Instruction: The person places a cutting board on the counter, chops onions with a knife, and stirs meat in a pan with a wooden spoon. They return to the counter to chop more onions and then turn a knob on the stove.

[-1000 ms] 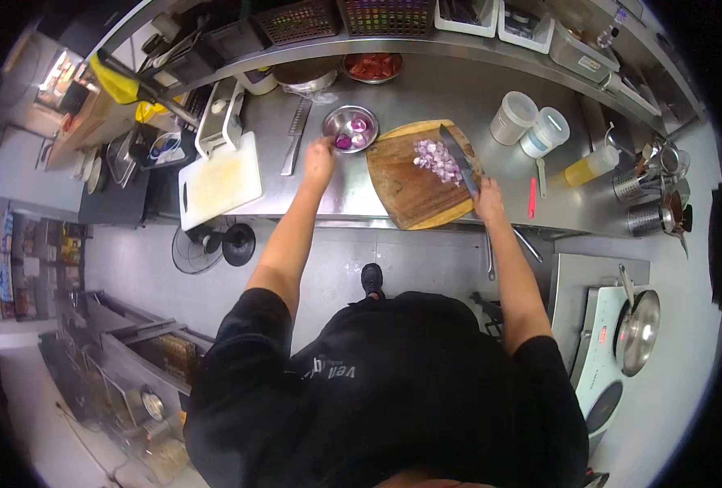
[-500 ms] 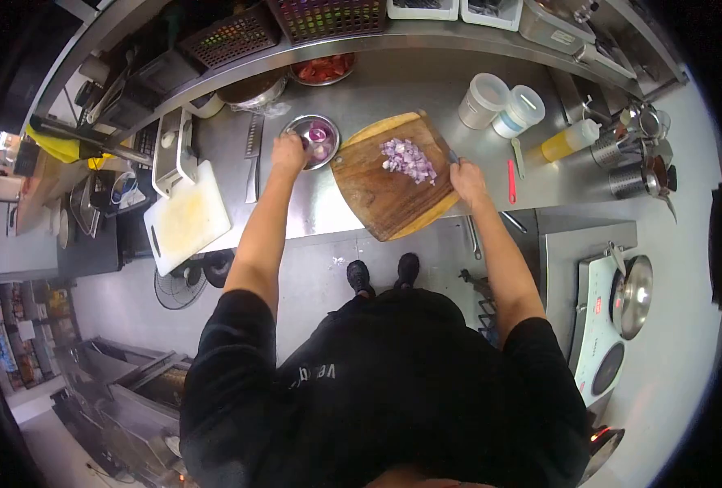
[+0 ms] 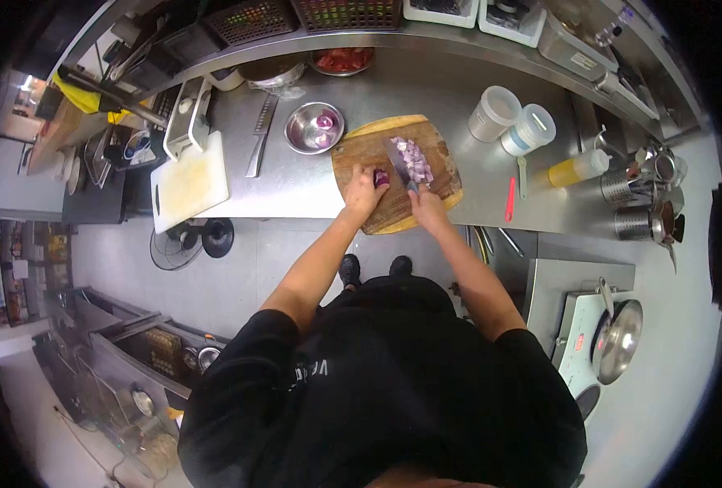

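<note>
On the wooden cutting board [image 3: 393, 207], my left hand [image 3: 362, 193] grips a piece of red onion [image 3: 382, 176], its fingers curled round it. My right hand [image 3: 428, 205] holds a knife [image 3: 396, 160] by the handle, the blade lying along the left side of a pile of diced red onion [image 3: 415, 160]. Left of the board stands a metal bowl [image 3: 301, 130] with a few onion pieces [image 3: 323, 130] in it.
A second knife [image 3: 261, 142] and a white cutting board [image 3: 188, 189] lie to the left. At right are plastic tubs [image 3: 495, 114], a red-handled utensil [image 3: 510, 199] and a squeeze bottle [image 3: 579, 168]. A bowl of chopped red food [image 3: 341, 61] stands at the back.
My left hand has come from the bowl to the board with an onion piece. My right hand has moved left, bringing the knife to the left side of the diced pile.
</note>
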Demonstrator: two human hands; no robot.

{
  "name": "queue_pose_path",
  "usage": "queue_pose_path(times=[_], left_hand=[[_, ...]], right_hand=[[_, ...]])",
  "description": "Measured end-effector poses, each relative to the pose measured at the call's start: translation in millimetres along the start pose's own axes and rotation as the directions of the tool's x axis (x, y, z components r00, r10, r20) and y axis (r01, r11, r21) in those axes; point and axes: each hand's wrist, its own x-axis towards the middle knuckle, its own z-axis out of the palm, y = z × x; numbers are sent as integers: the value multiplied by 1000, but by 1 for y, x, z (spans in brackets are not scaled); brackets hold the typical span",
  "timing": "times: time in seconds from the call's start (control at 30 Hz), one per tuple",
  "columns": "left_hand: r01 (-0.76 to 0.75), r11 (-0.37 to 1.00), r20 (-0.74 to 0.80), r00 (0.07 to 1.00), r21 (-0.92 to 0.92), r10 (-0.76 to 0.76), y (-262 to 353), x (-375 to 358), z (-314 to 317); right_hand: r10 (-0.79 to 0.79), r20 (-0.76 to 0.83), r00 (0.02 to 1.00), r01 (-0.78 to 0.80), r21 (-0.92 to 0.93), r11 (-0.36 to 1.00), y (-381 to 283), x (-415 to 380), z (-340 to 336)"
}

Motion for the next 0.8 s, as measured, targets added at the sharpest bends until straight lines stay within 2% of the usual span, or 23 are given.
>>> queue_pose_path(times=[0.1,0.17,0.2,0.27,0.3,0.33,0.4,0.53,0.8], left_hand=[[-54,999,-91,994,-9,53,-2,0,1],[56,970,-56,996,-238,-71,-9,-5,0],[63,969,-62,995,-238,-80,-12,-8,1],[251,903,62,967,-348,-245,-19,-12,4],[408,649,200,906,-642,-373,-23,-9,15],[407,649,199,907,-642,-372,-28,-8,24],[500,415,256,818,-760,-516,-18,-5,22],[489,462,269,844,-739,-463,-16,3,21],[550,442,309,805,-708,-507,-2,7,7]], right_hand=[[-51,21,998,52,-4,999,-4,-3,-18],[-83,64,995,76,107,991,-12,-17,-26],[-90,71,993,82,105,991,-17,-24,-30],[-22,78,997,21,6,1000,-31,-38,-34],[-22,80,997,22,8,1000,-36,-43,-35],[-7,86,996,10,-27,1000,-41,-47,-37],[9,87,996,-3,-67,998,-48,-54,-38],[23,112,993,-11,-111,994,-54,-64,-35],[34,133,991,-13,-153,988,-65,-71,-38]])
